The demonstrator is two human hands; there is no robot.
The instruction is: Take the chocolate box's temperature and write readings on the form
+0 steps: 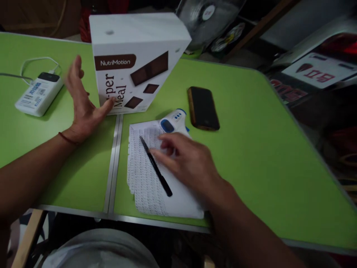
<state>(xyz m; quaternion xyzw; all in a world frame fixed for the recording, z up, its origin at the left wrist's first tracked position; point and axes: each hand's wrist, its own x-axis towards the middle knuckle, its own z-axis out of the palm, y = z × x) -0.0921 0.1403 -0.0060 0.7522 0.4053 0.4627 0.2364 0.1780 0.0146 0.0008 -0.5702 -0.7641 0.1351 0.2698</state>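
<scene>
My left hand (83, 108) is open, its fingers spread at the left side of a white NutriMotion box (117, 87), which stands upright. The thumb reaches across the lower front corner of the box; whether it presses on it I cannot tell. Over a sheet of paper (147, 201) covered with small writing hovers my right hand (186, 156), thumb and fingers curved and apart, nothing between them. A black pen (156, 167) lies slantwise on the paper beside the right fingertips. Behind that hand is a white and blue infrared thermometer (176, 121), partly hidden by it.
A phone in a brown case (203, 108) lies right of the thermometer. On the left rests a white power bank (40, 95) with cables. The green folding table (267, 156) has a metal seam (113, 175) near the box. Beyond its back edge stands a fan (206, 22).
</scene>
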